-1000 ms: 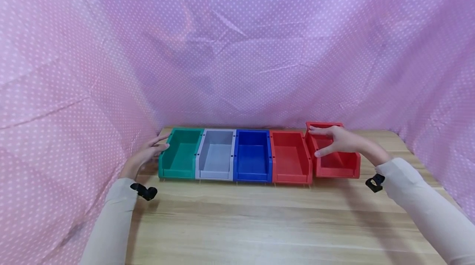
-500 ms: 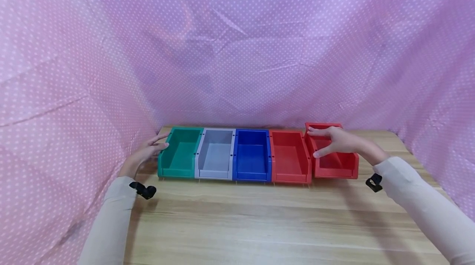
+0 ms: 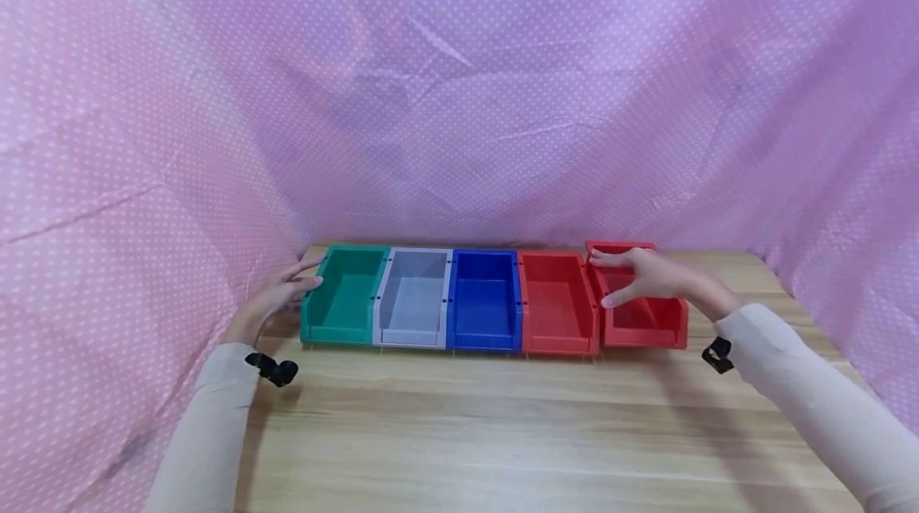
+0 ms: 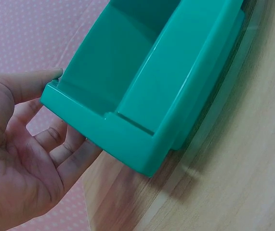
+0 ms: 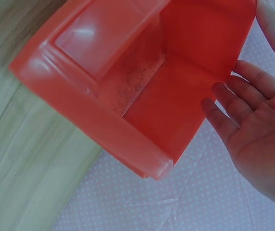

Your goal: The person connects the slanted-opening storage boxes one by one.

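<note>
A row of plastic storage bins runs from a green bin [image 3: 348,290] past a grey bin [image 3: 416,297] and a blue bin [image 3: 484,297] to a red bin [image 3: 556,297]. A second red bin [image 3: 642,337] sits slightly askew beside the row's right end. My left hand [image 3: 280,297] is at the green bin's left side, thumb at the rim, fingers along the outer wall. Over the second red bin spreads my right hand [image 3: 656,278], partly covering it. In the right wrist view its extended fingertips [image 5: 219,91] are right at the edge of a red wall.
All bins stand toward the back of a wood-grain table [image 3: 459,425]. A pink dotted cloth [image 3: 459,122] hangs behind and along both sides. Each wrist wears a black mount, the left mount [image 3: 273,369] and the right mount [image 3: 718,353].
The second red bin has shifted slightly left and toward me with my right hand, nearer the row. My left hand keeps its place at the green bin. The whole view has drifted a little.
</note>
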`<state>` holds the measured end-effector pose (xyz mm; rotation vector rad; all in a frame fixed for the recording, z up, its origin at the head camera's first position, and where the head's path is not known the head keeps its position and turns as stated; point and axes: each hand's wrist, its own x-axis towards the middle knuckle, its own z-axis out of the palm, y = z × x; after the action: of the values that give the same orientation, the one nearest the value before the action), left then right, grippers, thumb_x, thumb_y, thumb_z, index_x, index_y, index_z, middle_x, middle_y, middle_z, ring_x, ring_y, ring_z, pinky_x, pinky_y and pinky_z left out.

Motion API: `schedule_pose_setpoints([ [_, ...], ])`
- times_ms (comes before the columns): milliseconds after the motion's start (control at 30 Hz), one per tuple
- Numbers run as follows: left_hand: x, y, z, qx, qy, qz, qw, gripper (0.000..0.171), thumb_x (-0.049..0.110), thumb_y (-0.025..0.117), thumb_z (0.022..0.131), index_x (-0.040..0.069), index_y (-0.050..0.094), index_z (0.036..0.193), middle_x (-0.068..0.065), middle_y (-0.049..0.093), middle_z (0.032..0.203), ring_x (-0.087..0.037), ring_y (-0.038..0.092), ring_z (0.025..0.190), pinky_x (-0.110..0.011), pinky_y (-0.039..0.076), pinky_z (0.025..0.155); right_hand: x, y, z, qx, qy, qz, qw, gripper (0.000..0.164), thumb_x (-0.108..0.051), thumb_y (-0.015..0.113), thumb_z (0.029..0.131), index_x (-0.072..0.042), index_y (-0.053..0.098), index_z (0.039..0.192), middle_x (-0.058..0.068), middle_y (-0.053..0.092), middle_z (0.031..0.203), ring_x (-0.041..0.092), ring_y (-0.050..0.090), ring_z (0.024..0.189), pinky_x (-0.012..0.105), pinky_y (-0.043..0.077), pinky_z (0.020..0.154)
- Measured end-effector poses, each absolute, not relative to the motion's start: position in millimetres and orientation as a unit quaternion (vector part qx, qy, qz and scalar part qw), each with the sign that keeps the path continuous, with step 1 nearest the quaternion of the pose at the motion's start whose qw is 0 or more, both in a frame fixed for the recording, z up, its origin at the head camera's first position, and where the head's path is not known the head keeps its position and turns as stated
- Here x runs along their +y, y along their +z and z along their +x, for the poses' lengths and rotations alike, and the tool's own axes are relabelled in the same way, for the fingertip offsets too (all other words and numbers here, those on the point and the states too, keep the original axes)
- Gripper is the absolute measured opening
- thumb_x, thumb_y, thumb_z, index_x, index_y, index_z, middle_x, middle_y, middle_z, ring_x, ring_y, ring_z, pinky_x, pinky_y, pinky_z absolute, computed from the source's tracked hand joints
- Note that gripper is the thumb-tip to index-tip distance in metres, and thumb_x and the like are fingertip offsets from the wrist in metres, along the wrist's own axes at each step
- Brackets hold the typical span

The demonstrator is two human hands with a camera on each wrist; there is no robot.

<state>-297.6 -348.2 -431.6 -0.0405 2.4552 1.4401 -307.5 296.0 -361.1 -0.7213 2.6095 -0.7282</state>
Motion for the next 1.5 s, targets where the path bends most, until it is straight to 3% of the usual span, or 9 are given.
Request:
schedule_pose_setpoints([
  [633, -342, -437, -288, 0.851, 0.504, -0.020, 0.148, 0.076, 0.045, 0.056, 0.104, 0.020, 0.017, 0.165, -0.028, 0.026, 0.164, -0.056, 0.023, 0.149, -0.065, 0.029, 0.118, 299, -373, -300, 0.914, -0.270, -0.245, 0.179, 0.088, -0.037, 0.085, 0.083, -0.001, 0.044, 0.152, 0.023, 0.046, 0.155, 0.052, 0.036, 0.143, 0.055, 0.053, 0.100],
  [1300, -345, -431, -291, 0.843, 0.513, -0.012, 0.159, 0.078, 0.045, 0.055, 0.105, 0.024, 0.011, 0.165, -0.030, 0.025, 0.163, -0.055, 0.026, 0.147, -0.068, 0.027, 0.117, 297, -380, -308, 0.912, -0.283, -0.256, 0.150, 0.087, -0.036, 0.087, 0.081, -0.002, 0.046, 0.150, 0.021, 0.046, 0.155, 0.050, 0.035, 0.145, 0.058, 0.049, 0.103],
  [1500, -344, -431, -294, 0.845, 0.513, -0.016, 0.150, 0.076, 0.044, 0.056, 0.104, 0.025, 0.014, 0.165, -0.028, 0.028, 0.163, -0.053, 0.028, 0.148, -0.066, 0.028, 0.118, 294, -386, -310, 0.914, -0.276, -0.247, 0.165, 0.088, -0.036, 0.087, 0.080, -0.002, 0.046, 0.151, 0.022, 0.039, 0.159, 0.050, 0.034, 0.145, 0.052, 0.054, 0.100],
])
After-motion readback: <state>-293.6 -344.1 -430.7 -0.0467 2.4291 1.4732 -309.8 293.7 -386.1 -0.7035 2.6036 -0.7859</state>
